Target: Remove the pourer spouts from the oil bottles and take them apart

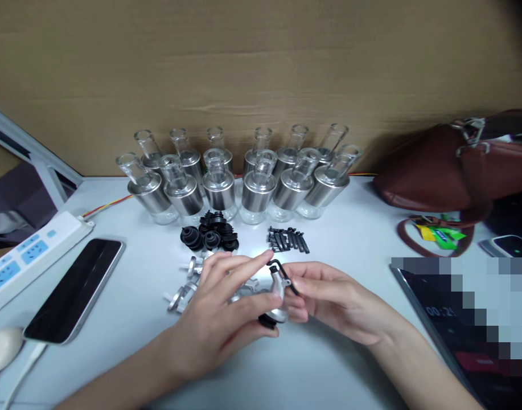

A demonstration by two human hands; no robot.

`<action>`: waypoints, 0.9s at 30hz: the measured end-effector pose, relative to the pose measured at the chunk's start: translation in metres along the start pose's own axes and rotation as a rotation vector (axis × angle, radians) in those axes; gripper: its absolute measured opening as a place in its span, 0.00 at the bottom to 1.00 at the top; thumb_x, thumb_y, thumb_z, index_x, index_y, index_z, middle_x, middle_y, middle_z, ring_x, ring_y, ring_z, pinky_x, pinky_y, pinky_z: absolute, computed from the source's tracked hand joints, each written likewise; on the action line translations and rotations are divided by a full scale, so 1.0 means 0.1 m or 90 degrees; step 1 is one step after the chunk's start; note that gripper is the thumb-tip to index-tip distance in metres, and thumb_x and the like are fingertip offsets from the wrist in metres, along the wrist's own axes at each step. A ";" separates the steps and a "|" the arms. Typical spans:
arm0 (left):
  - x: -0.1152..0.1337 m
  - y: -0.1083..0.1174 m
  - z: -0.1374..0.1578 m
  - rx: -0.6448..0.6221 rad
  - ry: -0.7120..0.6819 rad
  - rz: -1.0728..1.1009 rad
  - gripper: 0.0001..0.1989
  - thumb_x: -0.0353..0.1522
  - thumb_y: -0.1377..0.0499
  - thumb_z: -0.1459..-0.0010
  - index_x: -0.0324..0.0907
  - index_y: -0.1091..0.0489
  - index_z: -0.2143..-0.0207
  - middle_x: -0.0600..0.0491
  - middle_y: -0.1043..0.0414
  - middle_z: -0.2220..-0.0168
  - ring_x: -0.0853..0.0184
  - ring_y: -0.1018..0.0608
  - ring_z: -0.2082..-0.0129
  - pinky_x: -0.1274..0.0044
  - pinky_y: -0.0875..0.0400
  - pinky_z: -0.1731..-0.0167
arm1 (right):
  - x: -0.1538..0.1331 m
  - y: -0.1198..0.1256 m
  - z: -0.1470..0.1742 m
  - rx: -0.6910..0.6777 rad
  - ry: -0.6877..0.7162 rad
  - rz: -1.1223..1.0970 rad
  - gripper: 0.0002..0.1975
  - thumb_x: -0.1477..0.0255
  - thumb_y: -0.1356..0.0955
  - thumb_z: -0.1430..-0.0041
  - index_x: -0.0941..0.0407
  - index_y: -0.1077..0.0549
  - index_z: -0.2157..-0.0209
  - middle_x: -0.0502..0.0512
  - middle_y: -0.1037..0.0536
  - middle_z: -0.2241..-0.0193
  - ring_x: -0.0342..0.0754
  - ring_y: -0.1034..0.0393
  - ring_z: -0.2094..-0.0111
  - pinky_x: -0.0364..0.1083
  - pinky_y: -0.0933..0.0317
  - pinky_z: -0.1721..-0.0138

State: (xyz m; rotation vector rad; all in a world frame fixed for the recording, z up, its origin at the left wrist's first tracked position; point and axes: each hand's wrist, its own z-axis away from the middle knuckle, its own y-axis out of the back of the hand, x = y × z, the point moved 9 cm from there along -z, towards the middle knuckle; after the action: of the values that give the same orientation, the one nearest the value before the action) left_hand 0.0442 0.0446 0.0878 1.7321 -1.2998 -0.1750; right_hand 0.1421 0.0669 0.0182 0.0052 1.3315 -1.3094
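My left hand [224, 307] pinches a silver metal pour spout [277, 291] between thumb and fingers, with its narrow neck pointing up. A black rubber piece shows beneath the spout's wide base. Close against it, my right hand [329, 287] is closed with a thin bent black lever [292, 286] between thumb and fingers. The lever runs alongside the neck, and its hooked end is over the spout's tip. Partly behind my left hand lie more metal spouts [184, 297]. Ribbed black rubber stoppers [192, 238] sit in a heap beyond them, and several black levers [302, 244] lie to their right.
Glass bottles with metal sleeves [258, 196] stand in two rows before a cardboard wall [261, 68]. At left are a phone [75, 290] and a power strip [34, 256]. A brown bag [431, 165], a green packet [446, 236] and a tablet [431, 310] occupy the right.
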 end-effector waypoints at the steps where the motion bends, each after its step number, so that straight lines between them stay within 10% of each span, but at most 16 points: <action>1: 0.00 0.00 0.00 -0.001 0.000 0.000 0.09 0.35 0.46 0.34 0.44 0.35 0.53 0.42 0.37 0.40 0.61 0.35 0.45 0.66 0.45 0.45 | -0.01 0.00 0.00 0.000 0.004 0.003 0.15 0.63 0.26 0.47 0.60 0.30 0.74 0.47 0.34 0.79 0.38 0.43 0.77 0.42 0.50 0.72; 27: 0.01 -0.03 0.01 -0.020 -0.004 -0.008 0.09 0.38 0.48 0.33 0.45 0.37 0.54 0.44 0.33 0.42 0.63 0.34 0.46 0.66 0.49 0.44 | -0.01 -0.03 0.00 -0.026 0.002 -0.010 0.15 0.65 0.27 0.46 0.60 0.31 0.76 0.47 0.35 0.80 0.38 0.42 0.77 0.41 0.45 0.72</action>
State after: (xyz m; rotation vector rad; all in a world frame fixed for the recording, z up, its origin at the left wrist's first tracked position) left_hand 0.0461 0.0434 0.0860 1.7143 -1.2853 -0.2070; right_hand 0.1406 0.0665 0.0206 -0.0325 1.3631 -1.2958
